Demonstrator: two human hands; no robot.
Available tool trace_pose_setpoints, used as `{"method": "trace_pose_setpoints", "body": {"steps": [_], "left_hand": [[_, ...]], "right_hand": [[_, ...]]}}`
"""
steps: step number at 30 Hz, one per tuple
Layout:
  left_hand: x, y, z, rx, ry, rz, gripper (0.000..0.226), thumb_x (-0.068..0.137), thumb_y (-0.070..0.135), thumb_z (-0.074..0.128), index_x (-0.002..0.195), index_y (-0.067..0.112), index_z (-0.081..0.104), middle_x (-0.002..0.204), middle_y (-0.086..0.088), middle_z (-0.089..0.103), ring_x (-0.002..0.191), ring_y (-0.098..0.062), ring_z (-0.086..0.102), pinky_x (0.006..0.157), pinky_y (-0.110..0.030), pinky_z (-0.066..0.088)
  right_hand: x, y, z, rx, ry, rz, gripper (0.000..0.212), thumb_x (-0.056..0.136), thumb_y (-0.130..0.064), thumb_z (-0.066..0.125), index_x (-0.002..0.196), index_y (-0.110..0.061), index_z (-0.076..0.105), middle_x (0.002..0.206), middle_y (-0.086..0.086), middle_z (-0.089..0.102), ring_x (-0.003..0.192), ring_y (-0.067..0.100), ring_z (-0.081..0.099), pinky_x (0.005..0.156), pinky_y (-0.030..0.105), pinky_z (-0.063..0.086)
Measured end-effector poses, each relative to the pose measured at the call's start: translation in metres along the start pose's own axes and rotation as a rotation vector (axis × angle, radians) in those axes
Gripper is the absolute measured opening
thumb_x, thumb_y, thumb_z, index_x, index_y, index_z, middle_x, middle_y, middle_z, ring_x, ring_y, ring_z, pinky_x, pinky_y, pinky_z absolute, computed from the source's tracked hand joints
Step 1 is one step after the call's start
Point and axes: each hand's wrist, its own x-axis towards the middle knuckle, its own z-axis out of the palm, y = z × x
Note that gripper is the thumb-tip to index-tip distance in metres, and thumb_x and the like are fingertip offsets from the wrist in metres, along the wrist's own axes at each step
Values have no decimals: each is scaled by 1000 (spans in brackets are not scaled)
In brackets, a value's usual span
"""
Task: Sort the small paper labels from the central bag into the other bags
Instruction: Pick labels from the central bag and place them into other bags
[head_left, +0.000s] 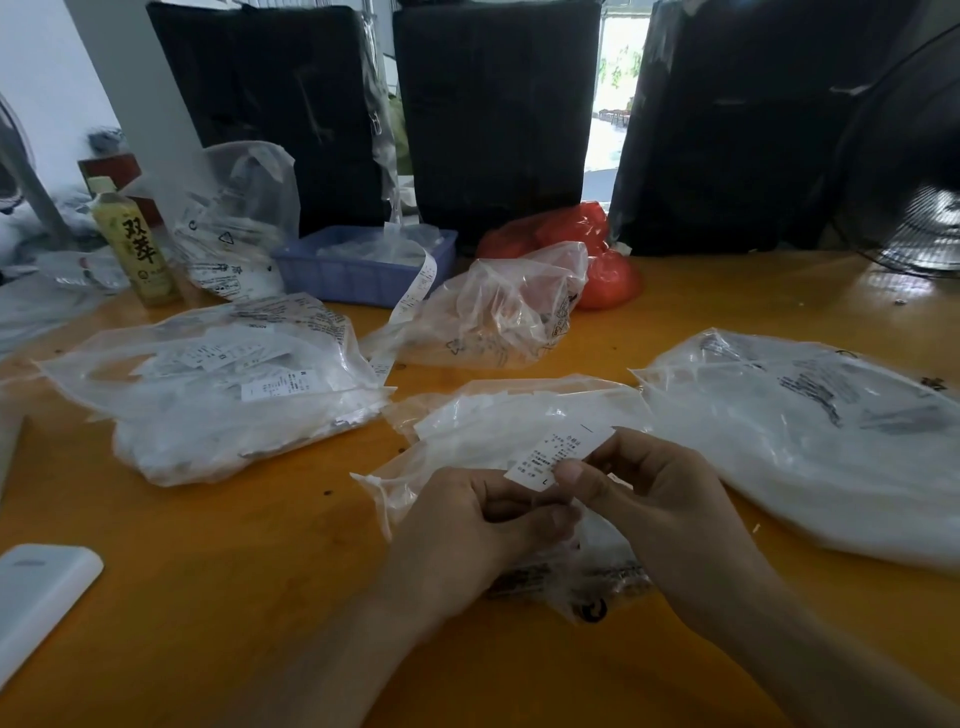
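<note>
Paper label (558, 453): light, limp | right hand (670, 499) pinches its lower end | left hand (467, 525) pinches label's bottom edge, lower centre | grip by edges.

Orange table (270, 597), white black-printed label (558, 453), blue basket (363, 275), red bag (597, 249), clear central bag (467, 431)

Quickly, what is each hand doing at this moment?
Left hand: fingers curled under the small white paper label; grip unclear.
Right hand: pinches that label.
</note>
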Motion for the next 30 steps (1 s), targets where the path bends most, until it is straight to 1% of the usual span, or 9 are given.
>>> {"method": "trace_pose_setpoints", "body": {"steps": [5,8,13,16,18,20,23,28,30], "left_hand": [[1,-1,-1,-53,-12,-9,16,82,47,82,95,38,84,92,10,83,86,-9,80,73,-14,57],[0,2,-2,-65,-12,3,12,85,42,82,96,38,85,93,10,83,86,-8,79,71,-10,55],[1,1,-2,-91,-13,-30,18,83,43,83,100,37,84,98,6,83,91,-13,80,78,-22,61],[1,2,-2,-153,-43,-78,21,83,38,85,102,29,84,100,0,83,92,-20,81,77,-28,65],[1,2,-3,-161,-40,-91,23,82,36,86,101,24,84,98,-3,83,90,-22,81,72,-25,63],[2,2,-2,-168,-25,-100,27,81,35,86,102,19,84,96,-4,83,86,-22,81,67,-22,62],[3,1,-1,-169,11,-115,42,76,39,86,110,14,79,97,-3,83,88,-21,81,66,-23,62],[2,0,-2,-217,0,-100,18,86,32,80,100,22,85,99,-5,83,93,-21,81,69,-23,63],[2,1,-2,-220,0,-95,20,87,32,79,101,20,85,99,-5,83,93,-20,81,69,-22,63]], "right_hand": [[2,-3,-4,-68,26,-19,30,76,-51,70,81,-22,74,89,0,76,87,17,74,85,48,60],[3,-7,-10,-121,44,-27,27,75,-53,70,79,-26,72,86,-1,74,79,32,69,76,56,57],[5,-4,-18,-227,-17,-2,14,89,-35,73,77,-32,68,90,-5,75,77,38,68,68,62,56],[5,-3,-17,-302,-36,-73,6,89,-45,67,87,-39,66,95,-15,74,80,17,69,70,42,60],[5,-4,-17,-296,17,-154,23,85,-54,62,104,-41,63,97,-21,71,89,8,67,75,26,56],[6,-3,-17,-298,75,-199,21,86,-53,60,102,-40,63,94,-22,69,90,5,66,76,16,51],[6,-1,-17,-358,99,-229,4,87,-43,62,88,-39,63,85,-22,68,83,5,63,74,11,47],[7,-2,-19,-373,129,-235,11,91,-33,65,86,-42,61,84,-25,67,82,2,62,73,9,46],[7,-2,-19,-358,122,-226,5,89,-38,63,87,-41,62,86,-24,67,84,4,63,76,12,48]]}}
